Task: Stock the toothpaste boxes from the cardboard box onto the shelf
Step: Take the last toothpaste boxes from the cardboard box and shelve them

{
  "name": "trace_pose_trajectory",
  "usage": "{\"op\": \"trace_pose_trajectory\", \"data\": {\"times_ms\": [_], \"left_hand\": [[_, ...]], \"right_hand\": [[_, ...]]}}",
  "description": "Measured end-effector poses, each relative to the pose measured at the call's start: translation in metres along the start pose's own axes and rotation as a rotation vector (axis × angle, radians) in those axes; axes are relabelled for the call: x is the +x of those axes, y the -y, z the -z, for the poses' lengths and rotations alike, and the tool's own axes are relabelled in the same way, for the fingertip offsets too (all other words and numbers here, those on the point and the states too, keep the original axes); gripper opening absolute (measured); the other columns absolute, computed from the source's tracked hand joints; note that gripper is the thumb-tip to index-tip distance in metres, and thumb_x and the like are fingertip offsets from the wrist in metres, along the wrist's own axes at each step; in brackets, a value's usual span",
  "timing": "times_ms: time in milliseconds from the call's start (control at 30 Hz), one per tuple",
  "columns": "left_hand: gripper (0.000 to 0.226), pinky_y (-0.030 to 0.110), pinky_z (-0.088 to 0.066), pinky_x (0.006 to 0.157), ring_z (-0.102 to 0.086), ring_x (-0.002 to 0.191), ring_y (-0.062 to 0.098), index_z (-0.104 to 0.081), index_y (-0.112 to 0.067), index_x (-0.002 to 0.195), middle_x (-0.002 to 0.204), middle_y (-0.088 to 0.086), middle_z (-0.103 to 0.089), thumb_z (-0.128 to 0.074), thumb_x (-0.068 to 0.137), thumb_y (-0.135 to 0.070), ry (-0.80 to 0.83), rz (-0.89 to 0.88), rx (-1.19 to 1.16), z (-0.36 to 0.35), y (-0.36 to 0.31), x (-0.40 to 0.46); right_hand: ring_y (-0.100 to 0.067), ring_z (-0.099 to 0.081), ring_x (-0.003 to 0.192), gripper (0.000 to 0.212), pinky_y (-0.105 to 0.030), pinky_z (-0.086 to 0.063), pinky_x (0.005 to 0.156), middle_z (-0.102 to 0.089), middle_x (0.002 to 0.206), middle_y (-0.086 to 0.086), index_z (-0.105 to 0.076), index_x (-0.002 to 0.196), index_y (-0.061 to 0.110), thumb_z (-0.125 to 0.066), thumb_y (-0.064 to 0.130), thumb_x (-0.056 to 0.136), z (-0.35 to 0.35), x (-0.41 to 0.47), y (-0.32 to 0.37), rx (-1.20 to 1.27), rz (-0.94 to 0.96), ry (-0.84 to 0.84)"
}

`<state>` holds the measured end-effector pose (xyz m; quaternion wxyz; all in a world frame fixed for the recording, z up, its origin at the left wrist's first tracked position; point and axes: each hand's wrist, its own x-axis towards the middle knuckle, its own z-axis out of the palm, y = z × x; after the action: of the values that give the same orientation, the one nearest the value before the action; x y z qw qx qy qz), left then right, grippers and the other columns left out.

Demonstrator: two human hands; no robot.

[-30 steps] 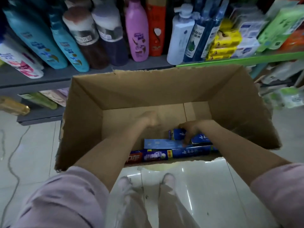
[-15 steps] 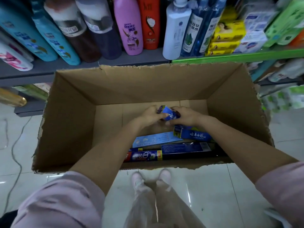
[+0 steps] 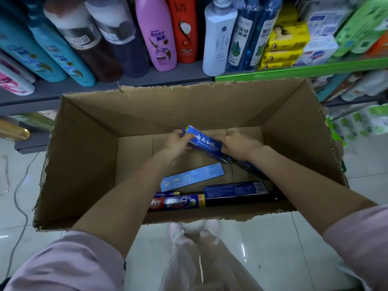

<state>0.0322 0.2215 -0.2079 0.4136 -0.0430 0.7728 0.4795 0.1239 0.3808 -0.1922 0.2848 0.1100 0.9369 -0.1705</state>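
Both hands are reaching into the cardboard box (image 3: 88,164), which is standing on the tiled floor (image 3: 273,248) in front of the shelf (image 3: 163,77). The left hand (image 3: 176,143) is gripping the upper end of a blue toothpaste box (image 3: 204,143); the right hand (image 3: 239,147) is gripping its lower part (fingers curled round it). The held box is tilting, raised above the carton's bottom. Three more boxes are lying near the front wall: a light blue box (image 3: 192,177), a red-ended box (image 3: 174,203) and a dark box (image 3: 235,190). Shampoo bottles (image 3: 156,36) are standing on the shelf.
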Motion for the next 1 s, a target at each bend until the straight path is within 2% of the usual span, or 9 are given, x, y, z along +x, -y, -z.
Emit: {"op": "trace_pose_trajectory", "data": {"times_ms": [67, 167, 333, 533, 633, 700, 833, 933, 1000], "left_hand": [[0.018, 0.032, -0.047, 0.09, -0.063, 0.086, 0.02, -0.047, -0.015, 0.106, 0.102, 0.008, -0.063, -0.056, 0.092, -0.022, 0.006, 0.005, -0.024, 0.001, 0.0, 0.001], [0.018, 0.024, -0.05, 0.08, -0.063, 0.081, 0.016, -0.051, -0.014, 0.102, 0.099, 0.007, -0.064, -0.061, 0.088, -0.019, 0.002, 0.009, -0.094, 0.001, -0.003, -0.001], [0.009, 0.017, -0.046, 0.066, -0.058, 0.065, 0.007, -0.061, -0.011, 0.085, 0.082, 0.005, -0.065, -0.067, 0.084, -0.017, -0.08, -0.082, -0.095, 0.005, -0.01, -0.005], [0.017, 0.026, -0.048, 0.073, -0.061, 0.069, 0.011, -0.065, -0.019, 0.065, 0.069, -0.003, -0.067, -0.073, 0.078, -0.025, -0.255, -0.257, -0.142, 0.033, -0.034, -0.026], [0.027, 0.01, -0.04, 0.053, -0.052, 0.048, -0.006, -0.057, -0.019, 0.059, 0.049, -0.013, -0.058, -0.071, 0.082, -0.025, -0.294, -0.387, -0.15, 0.06, -0.052, -0.051], [0.027, 0.012, -0.041, 0.053, -0.05, 0.046, -0.004, -0.056, -0.017, 0.062, 0.041, -0.014, -0.056, -0.068, 0.085, -0.026, -0.308, -0.422, -0.217, 0.082, -0.059, -0.066], [0.018, 0.035, -0.051, 0.084, -0.064, 0.085, 0.017, -0.063, -0.016, 0.088, 0.081, -0.003, -0.069, -0.057, 0.091, -0.033, -0.339, -0.505, -0.396, 0.13, -0.074, -0.092], [0.024, 0.016, -0.049, 0.069, -0.064, 0.076, 0.008, -0.059, -0.018, 0.087, 0.08, -0.005, -0.065, -0.045, 0.098, -0.034, -0.389, -0.6, -0.421, 0.169, -0.086, -0.118], [0.035, 0.012, -0.046, 0.056, -0.06, 0.062, 0.006, -0.057, -0.017, 0.077, 0.07, -0.004, -0.062, -0.042, 0.098, -0.04, -0.419, -0.627, -0.401, 0.202, -0.093, -0.135]], "right_hand": [[-0.034, -0.051, 0.116, 0.046, -0.039, -0.047, 0.087, -0.044, 0.133, -0.016, -0.038, 0.141, 0.026, -0.046, 0.032, 0.096, 0.0, -0.003, -0.006, -0.057, -0.062, 0.039], [-0.033, -0.053, 0.114, 0.06, -0.036, -0.045, 0.075, -0.046, 0.13, -0.017, -0.029, 0.14, 0.02, -0.06, 0.021, 0.089, 0.0, -0.011, -0.01, -0.007, -0.127, 0.107], [-0.031, -0.061, 0.102, 0.05, -0.037, -0.052, 0.078, -0.059, 0.114, -0.018, -0.037, 0.124, 0.007, -0.066, 0.011, 0.085, 0.013, -0.012, -0.006, 0.236, -0.219, -0.092], [-0.027, -0.064, 0.101, 0.046, -0.038, -0.052, 0.085, -0.067, 0.113, -0.009, -0.04, 0.121, 0.015, -0.067, 0.026, 0.085, 0.05, -0.013, 0.03, 0.442, 0.038, -0.311], [-0.022, -0.062, 0.104, 0.042, -0.032, -0.049, 0.085, -0.065, 0.115, -0.005, -0.041, 0.119, 0.014, -0.064, 0.027, 0.087, 0.073, -0.019, 0.066, 0.537, 0.141, -0.39], [-0.018, -0.062, 0.103, 0.039, -0.032, -0.048, 0.087, -0.065, 0.112, 0.0, -0.043, 0.118, 0.013, -0.064, 0.028, 0.088, 0.086, -0.026, 0.092, 0.588, 0.216, -0.468], [-0.005, -0.061, 0.099, 0.048, -0.028, -0.048, 0.09, -0.063, 0.11, 0.014, -0.036, 0.138, 0.034, -0.053, 0.037, 0.093, 0.107, -0.039, 0.157, 0.692, 0.342, -0.518], [-0.02, -0.058, 0.116, 0.056, -0.032, -0.042, 0.1, -0.058, 0.131, -0.003, -0.018, 0.147, 0.043, -0.043, 0.045, 0.096, 0.12, -0.041, 0.21, 0.702, 0.385, -0.554], [-0.022, -0.047, 0.13, 0.053, -0.027, -0.034, 0.102, -0.047, 0.144, -0.002, -0.016, 0.148, 0.041, -0.037, 0.043, 0.099, 0.131, -0.041, 0.25, 0.711, 0.404, -0.586]]}}
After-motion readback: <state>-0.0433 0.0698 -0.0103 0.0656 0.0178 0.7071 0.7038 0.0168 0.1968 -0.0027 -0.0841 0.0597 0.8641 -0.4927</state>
